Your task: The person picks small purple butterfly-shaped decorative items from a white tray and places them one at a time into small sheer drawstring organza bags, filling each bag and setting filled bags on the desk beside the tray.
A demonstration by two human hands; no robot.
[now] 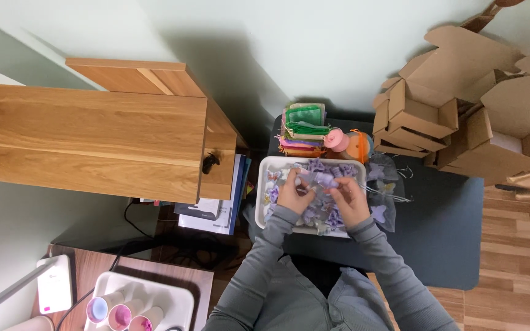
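Both hands hover over a white tray [265, 184] filled with small purple and white bits. My left hand [294, 195] and my right hand [349, 199] together pinch a small purple pouch [323, 179] between them above the tray. Sheer pouches with purple butterflies [383, 195] lie to the right of the tray on a dark mat [443, 220]. Grey sleeves cover both arms.
A stack of coloured mesh pouches [305, 129] and pink and orange ribbon rolls [348, 144] sit behind the tray. Folded cardboard boxes [461, 104] pile up at right. A wooden cabinet [93, 138] stands left. A second white tray with coloured cups [145, 303] sits bottom left.
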